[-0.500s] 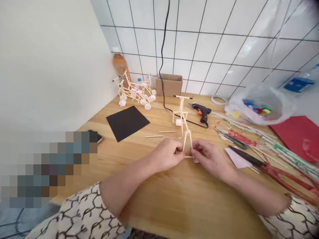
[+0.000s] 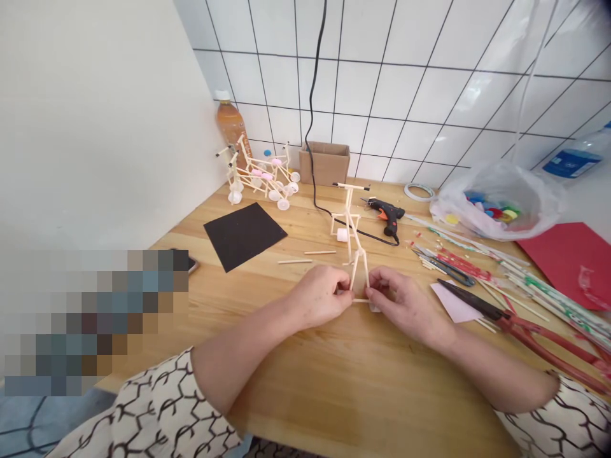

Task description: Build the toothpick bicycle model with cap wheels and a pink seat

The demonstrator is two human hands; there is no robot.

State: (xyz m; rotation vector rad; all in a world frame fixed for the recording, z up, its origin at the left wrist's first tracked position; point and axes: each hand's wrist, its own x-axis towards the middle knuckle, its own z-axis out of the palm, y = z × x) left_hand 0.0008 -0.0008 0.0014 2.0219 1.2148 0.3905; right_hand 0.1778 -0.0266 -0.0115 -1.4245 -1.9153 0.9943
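Observation:
A small tricycle model made of thin wooden sticks (image 2: 352,232) stands on the table in front of me, its black-tipped handlebar pointing away. My left hand (image 2: 325,294) pinches the near left end of its frame, fingers closed. On the opposite side my right hand (image 2: 401,299) grips the near right end, thumb and fingers together. A white wheel (image 2: 342,235) shows under the front part; a pale round edge peeks out below my right fingers, mostly hidden. Two loose wooden sticks (image 2: 319,252) lie just beyond my left hand.
Finished-looking stick tricycles (image 2: 262,175) stand back left by a drink bottle (image 2: 231,124). Black card (image 2: 245,235) lies left. A glue gun (image 2: 387,214), scissors (image 2: 496,315), straws (image 2: 548,296), red card (image 2: 573,261) and a bag of caps (image 2: 501,203) are on the right.

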